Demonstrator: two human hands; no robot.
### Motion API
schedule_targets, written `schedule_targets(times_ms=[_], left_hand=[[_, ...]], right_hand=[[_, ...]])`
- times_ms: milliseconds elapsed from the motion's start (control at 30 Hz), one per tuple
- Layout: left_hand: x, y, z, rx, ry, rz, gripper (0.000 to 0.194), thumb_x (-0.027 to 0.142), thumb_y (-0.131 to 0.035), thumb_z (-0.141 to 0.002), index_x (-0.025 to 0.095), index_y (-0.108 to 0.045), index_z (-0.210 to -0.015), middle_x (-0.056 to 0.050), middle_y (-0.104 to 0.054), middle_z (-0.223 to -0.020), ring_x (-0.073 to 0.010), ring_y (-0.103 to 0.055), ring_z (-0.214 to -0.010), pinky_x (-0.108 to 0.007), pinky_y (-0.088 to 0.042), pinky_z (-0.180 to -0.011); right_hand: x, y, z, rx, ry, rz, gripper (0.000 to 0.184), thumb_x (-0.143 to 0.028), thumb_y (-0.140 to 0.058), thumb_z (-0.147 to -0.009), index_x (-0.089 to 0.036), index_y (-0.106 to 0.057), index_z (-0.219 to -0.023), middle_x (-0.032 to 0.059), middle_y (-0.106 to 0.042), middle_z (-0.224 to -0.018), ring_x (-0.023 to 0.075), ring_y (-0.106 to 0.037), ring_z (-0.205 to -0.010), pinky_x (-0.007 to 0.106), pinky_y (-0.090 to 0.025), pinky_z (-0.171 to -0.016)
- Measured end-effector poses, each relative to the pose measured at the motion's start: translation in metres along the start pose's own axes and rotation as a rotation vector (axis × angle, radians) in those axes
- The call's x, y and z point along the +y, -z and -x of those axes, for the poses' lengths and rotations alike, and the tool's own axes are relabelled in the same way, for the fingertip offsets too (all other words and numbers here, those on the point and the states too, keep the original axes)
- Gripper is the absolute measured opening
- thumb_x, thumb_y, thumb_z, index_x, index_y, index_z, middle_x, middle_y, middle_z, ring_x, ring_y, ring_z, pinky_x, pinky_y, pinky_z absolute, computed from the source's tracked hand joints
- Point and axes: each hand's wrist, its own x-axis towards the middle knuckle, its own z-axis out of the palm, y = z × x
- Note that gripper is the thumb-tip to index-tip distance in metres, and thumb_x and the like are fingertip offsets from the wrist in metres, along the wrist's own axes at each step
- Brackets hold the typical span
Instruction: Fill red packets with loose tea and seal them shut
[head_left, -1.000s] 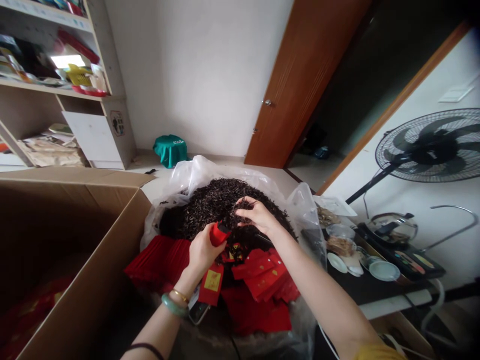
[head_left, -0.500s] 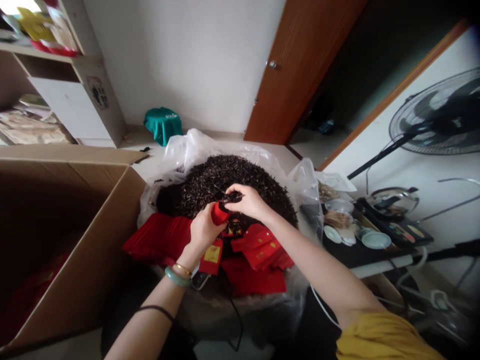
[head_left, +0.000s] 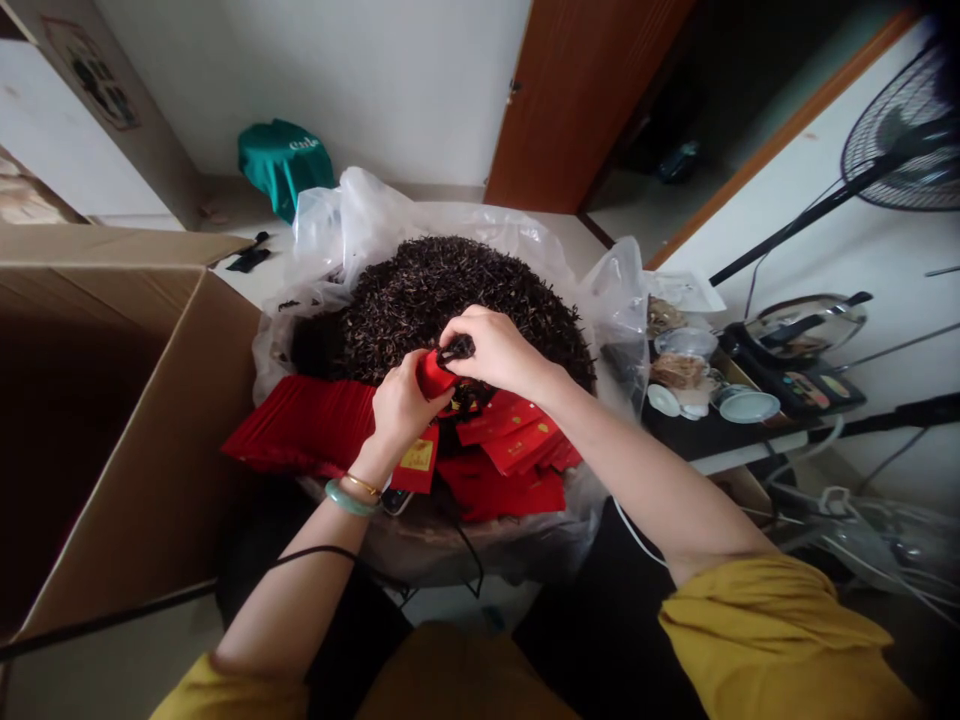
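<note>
Wrapped round a small red packet, my left hand holds it with its mouth up. My right hand pinches a clump of dark tea leaves right at that mouth; the fingertips are partly hidden. Behind both hands rises a big heap of loose dark tea leaves in a clear plastic bag. A tight row of red packets lies by my left wrist. More red packets lie spread under my right forearm, and one with a yellow label is beneath my left hand.
An open cardboard box stands at the left. To the right, a table carries an electric kettle base, cups and lids. A standing fan is beyond it. A stool under a green cover stands by the wall.
My right hand has brought its tea leaves from over the heap to the mouth of the red packet. My left hand keeps its hold. The view has tipped downward.
</note>
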Motion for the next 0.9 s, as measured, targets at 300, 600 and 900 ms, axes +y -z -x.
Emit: schedule_targets(times_ms=[300,600,900], left_hand=[[0.001,-0.0027,0.0011,-0.014,0.02,0.008,0.061,0.04,-0.073,-0.071,0.02,-0.049,-0.123,-0.007,-0.07,-0.104,-0.0265,-0.067,-0.093,-0.032,-0.05,-0.075],[0.0005,-0.0011,0.0,0.01,0.055,0.063,0.062,0.041,-0.073,-0.07,0.021,-0.048,-0.124,-0.007,-0.07,-0.106,-0.0261,-0.068,-0.093,-0.031,-0.051,-0.073],[0.0034,-0.002,0.0019,-0.008,0.063,0.046,0.06,0.042,-0.072,-0.07,0.023,-0.049,-0.123,-0.006,-0.07,-0.106,-0.0261,-0.068,-0.093,-0.031,-0.05,-0.072]], right_hand=[[-0.0068,-0.0008,0.0019,-0.074,0.028,0.135,0.023,-0.006,-0.067,-0.073,-0.014,-0.069,-0.095,0.0081,-0.054,-0.099,0.0161,-0.056,-0.078,0.031,-0.046,-0.077],[-0.0068,-0.0031,0.0004,0.044,0.11,-0.051,0.044,0.001,-0.065,-0.066,-0.018,-0.063,-0.105,0.0053,-0.055,-0.105,0.0153,-0.058,-0.086,0.029,-0.048,-0.081],[-0.0087,0.0007,-0.0041,-0.179,0.039,0.151,0.02,-0.003,-0.064,-0.074,-0.017,-0.072,-0.086,0.0042,-0.067,-0.085,0.0158,-0.059,-0.078,0.028,-0.044,-0.077]])
